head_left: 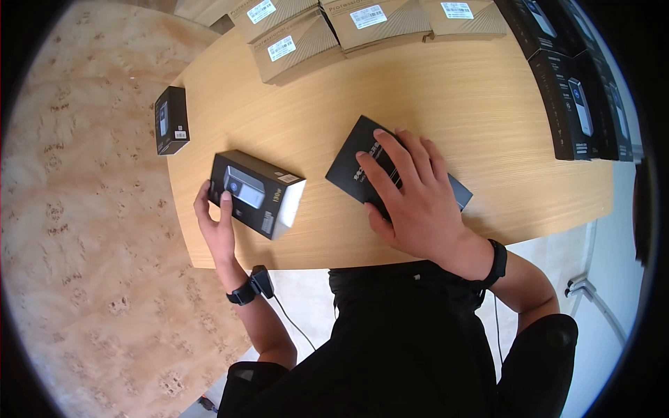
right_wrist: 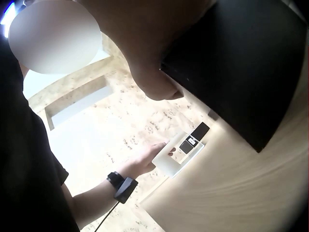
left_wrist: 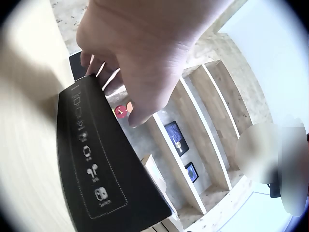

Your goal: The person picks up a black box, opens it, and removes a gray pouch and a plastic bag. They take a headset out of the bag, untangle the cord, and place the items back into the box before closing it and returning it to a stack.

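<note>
My left hand (head_left: 216,226) grips a black printed box sleeve (head_left: 244,191) by its left end, thumb on the printed face. White inside, the sleeve looks hollow through its end in the right wrist view. Device icons run along its black side (left_wrist: 91,154) in the left wrist view. Farther right, my right hand (head_left: 425,202) spans a plain black box (head_left: 355,164) with white lettering on top. Its thumb lies at the near edge, while some fingers reach over the far edge. Much of that box's top is hidden under the hand.
Brown cartons (head_left: 300,52) with white labels line the table's back edge. Several black printed boxes (head_left: 575,104) stand stacked at the right. Another black box (head_left: 172,122) sits at the left edge of the wooden table (head_left: 300,118). A cable hangs from the left wrist camera (head_left: 262,281).
</note>
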### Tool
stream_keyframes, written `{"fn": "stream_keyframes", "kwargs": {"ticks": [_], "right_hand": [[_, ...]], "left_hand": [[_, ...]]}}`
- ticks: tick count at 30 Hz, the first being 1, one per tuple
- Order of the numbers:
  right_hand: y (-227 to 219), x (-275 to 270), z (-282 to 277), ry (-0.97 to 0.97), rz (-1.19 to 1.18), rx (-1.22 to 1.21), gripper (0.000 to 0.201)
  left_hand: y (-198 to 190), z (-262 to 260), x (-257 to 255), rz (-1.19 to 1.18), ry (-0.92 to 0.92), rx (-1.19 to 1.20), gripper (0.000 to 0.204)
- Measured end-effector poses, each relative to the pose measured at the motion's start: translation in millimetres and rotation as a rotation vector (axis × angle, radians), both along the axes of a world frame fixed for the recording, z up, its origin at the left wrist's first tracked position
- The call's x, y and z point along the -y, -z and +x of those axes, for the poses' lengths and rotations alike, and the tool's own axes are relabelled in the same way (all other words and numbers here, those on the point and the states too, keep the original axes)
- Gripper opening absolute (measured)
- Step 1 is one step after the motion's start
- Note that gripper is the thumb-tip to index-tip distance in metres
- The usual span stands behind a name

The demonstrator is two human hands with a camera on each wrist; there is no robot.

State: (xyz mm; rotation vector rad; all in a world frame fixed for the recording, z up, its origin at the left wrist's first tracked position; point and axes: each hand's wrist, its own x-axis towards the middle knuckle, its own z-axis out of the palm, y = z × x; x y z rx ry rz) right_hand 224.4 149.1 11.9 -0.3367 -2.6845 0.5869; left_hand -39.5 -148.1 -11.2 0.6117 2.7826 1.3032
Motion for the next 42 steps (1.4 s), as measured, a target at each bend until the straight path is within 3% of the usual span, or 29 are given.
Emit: {"fn": "stream_keyframes", "kwargs": {"ticks": [1,4,5,14,18,28,42], "right_hand": [[1.1,-1.0,1.4,-0.017,-0.004,0.021,0.066],[4.0,-2.8,4.5,-0.065,-0.014,0.064,0.07],[4.1,-2.9,5.1,-0.07,-0.013,0.062,0.07],[0.3,13.9,22.5,-0.079,-0.032,0.15,0.072],[1.4,19.6,29.4,-0.145,-0.045,0.161,0.077],[5.6,18.7,38.0,-0.226,-0.051,0.078,0.064],[7.3,18.1,36.9,-0.219,-0.091,0.048,0.054]], "left_hand": [[2.5,7.9,-4.6,-0.008,-0.011,-0.067,0.051],[7.4,19.8,-8.9,0.158,-0.03,0.164,0.043],[10.9,28.0,-18.0,0.262,-0.018,0.141,0.038],[28.0,68.5,-52.3,0.383,-0.135,0.169,0.037],[28.2,74.6,-68.9,0.407,-0.112,0.154,0.035],[25.5,63.0,-64.6,0.341,-0.06,0.159,0.03],[27.5,56.9,-75.9,0.435,-0.075,0.159,0.031]]}}
